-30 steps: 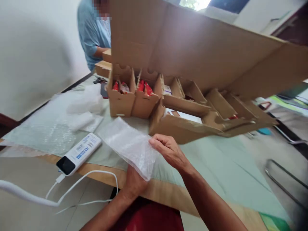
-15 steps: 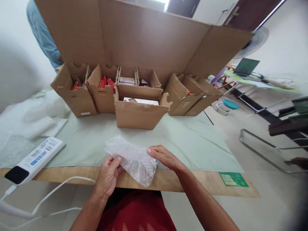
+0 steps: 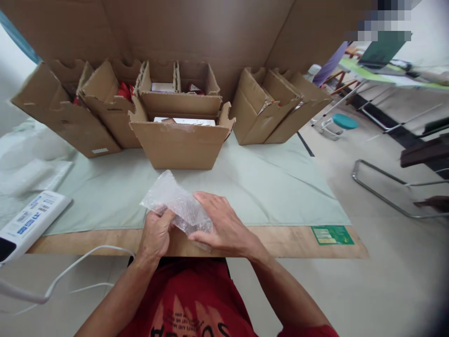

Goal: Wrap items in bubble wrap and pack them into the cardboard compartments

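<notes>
Wrap watch: we are holding the bubble wrap [image 3: 177, 199] over the front edge of the desk [image 3: 273, 241], near its middle, on the near side of the open cardboard box [image 3: 182, 152]. Our left hand [image 3: 154, 236] is pinching its near left side, thumb uppermost. Our right hand [image 3: 226, 227], fingertip-pinching a moment earlier, is now spreading around the right end, thumb opposite fingers. The sheet is bunching there; we are judging the hold fuller, the handling moving on from merely steadying it.
</notes>
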Available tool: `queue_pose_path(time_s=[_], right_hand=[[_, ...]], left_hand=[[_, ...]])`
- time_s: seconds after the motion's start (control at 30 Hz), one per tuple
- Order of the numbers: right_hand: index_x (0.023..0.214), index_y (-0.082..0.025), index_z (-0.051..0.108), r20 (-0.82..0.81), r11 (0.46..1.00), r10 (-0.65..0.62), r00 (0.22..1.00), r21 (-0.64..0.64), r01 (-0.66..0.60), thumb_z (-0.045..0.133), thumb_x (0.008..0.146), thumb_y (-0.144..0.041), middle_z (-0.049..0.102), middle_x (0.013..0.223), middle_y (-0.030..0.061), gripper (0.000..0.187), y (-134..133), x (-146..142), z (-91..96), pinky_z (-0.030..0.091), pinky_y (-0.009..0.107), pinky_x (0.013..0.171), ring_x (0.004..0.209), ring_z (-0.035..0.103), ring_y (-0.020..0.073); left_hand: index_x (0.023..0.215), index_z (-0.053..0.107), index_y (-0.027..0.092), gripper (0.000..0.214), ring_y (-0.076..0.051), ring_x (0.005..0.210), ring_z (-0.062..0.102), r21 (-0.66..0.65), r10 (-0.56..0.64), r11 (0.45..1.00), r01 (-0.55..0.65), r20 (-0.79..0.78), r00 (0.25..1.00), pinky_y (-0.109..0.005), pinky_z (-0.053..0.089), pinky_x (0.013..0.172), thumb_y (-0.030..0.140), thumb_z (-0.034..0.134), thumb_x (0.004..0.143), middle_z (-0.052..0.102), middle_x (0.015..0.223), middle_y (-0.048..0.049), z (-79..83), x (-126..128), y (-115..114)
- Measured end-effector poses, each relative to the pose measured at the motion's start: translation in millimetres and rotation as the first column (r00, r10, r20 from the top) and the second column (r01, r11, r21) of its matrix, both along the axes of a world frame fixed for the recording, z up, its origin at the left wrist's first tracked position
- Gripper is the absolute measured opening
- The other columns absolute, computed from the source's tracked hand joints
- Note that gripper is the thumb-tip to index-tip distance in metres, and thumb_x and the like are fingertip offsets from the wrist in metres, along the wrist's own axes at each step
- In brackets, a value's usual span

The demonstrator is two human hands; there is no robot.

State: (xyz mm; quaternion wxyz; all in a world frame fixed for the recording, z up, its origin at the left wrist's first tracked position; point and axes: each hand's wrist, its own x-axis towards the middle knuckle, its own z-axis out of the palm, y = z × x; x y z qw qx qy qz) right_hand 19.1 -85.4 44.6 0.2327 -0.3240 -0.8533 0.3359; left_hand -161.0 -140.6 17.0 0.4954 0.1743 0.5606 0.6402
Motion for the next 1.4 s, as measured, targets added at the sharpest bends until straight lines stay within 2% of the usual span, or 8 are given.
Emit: queue_pose_path(time_s=[0.1,0.27,0.47,0.73,0.93,1.13,1.23,1.4], right_hand=[[0.113,-0.023,0.074,-0.107,0.973,-0.208,0.972,-0.124,0.194,0.060,0.096,-0.039,0.078,0.114,0.0087,0.027,11.9,3.4,-14.1,0.050,0.045,0.099,0.108,0.070,0.0272],[0.093,-0.019,0.075,-0.275,0.815,-0.444,0.853,-0.520,0.257,0.064,0.091,-0.044,0.072,0.078,0.0023,0.027,33.4,23.8,-26.0,0.052,0.030,0.069,0.072,0.067,0.0180],[0.085,-0.018,0.069,-0.203,0.788,-0.361,0.910,-0.588,0.182,0.062,0.089,-0.041,0.063,0.072,-0.0006,0.025,28.2,31.5,-23.6,0.042,0.026,0.063,0.065,0.056,0.0140],[0.069,-0.021,0.052,0.131,0.874,-0.177,0.976,-0.436,0.217,0.059,0.090,-0.042,0.050,0.063,-0.0035,0.030,22.2,36.8,-20.6,0.032,0.025,0.056,0.060,0.046,0.0128],[0.094,-0.022,0.066,0.188,0.893,-0.365,0.912,-0.206,0.400,0.060,0.090,-0.030,0.065,0.068,-0.0024,0.011,22.3,34.9,-30.9,0.043,0.028,0.063,0.062,0.058,0.0157],[0.139,-0.020,0.057,-0.002,0.779,-0.587,0.810,0.270,0.566,0.056,0.099,-0.037,0.068,0.133,0.0152,0.043,20.5,53.6,-35.5,0.056,0.046,0.094,0.117,0.067,0.0302],[0.162,-0.022,0.029,0.025,0.793,-0.440,0.898,0.480,0.375,0.050,0.103,-0.036,0.042,0.163,0.0156,0.064,20.6,26.5,-34.7,0.040,0.054,0.118,0.152,0.038,0.0318],[0.166,-0.014,0.019,0.378,0.936,-0.054,0.924,0.343,-0.085,0.041,0.106,-0.044,0.029,0.171,0.0139,0.071,29.3,-31.7,-49.6,0.029,0.049,0.127,0.160,0.021,0.0282]], left_hand=[[0.082,0.073,0.015,0.038,-0.020,0.082,0.070,0.001,0.002,1.000,-0.002,0.007,1.000,-0.031,0.055,0.080,0.041,0.089,0.060,0.074,0.079,-0.0018,-0.6,-0.8,1.7],[0.079,0.070,0.014,0.045,-0.014,0.068,0.065,-0.082,0.073,0.994,-0.070,0.030,0.997,-0.025,0.052,0.066,0.044,0.093,0.055,0.072,0.075,0.0003,-3.5,-18.4,0.2],[0.080,0.068,0.017,0.045,-0.013,0.060,0.060,-0.117,0.032,0.992,-0.050,-0.151,0.988,-0.025,0.048,0.059,0.048,0.089,0.055,0.069,0.069,0.0024,0.5,-43.0,2.7],[0.099,0.071,0.016,0.044,-0.014,0.062,0.056,-0.263,-0.348,0.933,0.246,-0.487,0.801,-0.025,0.044,0.058,0.050,0.069,0.072,0.065,0.072,0.0022,4.2,-70.2,13.3],[0.118,0.068,0.016,0.048,-0.020,0.068,0.062,-0.428,-0.502,0.865,0.263,-0.716,0.486,-0.033,0.050,0.066,0.045,0.052,0.083,0.065,0.074,-0.0010,-5.4,-75.0,34.9],[0.153,0.041,0.011,0.070,-0.038,0.131,0.056,-0.169,-0.168,0.986,-0.012,-0.984,0.052,-0.053,0.048,0.105,0.045,0.055,0.093,0.057,0.141,-0.0242,-6.4,-60.9,14.9],[0.159,0.031,0.014,0.067,-0.037,0.156,0.027,-0.041,-0.017,0.983,0.181,-0.991,-0.131,-0.055,0.032,0.122,0.042,0.048,0.101,0.031,0.165,-0.0245,-8.1,-40.2,10.0],[0.156,0.040,0.012,0.058,-0.032,0.158,0.027,-0.352,-0.236,0.873,0.338,-0.911,-0.340,-0.057,0.023,0.126,0.039,0.033,0.105,0.035,0.167,-0.0189,-24.6,-29.2,27.4]])
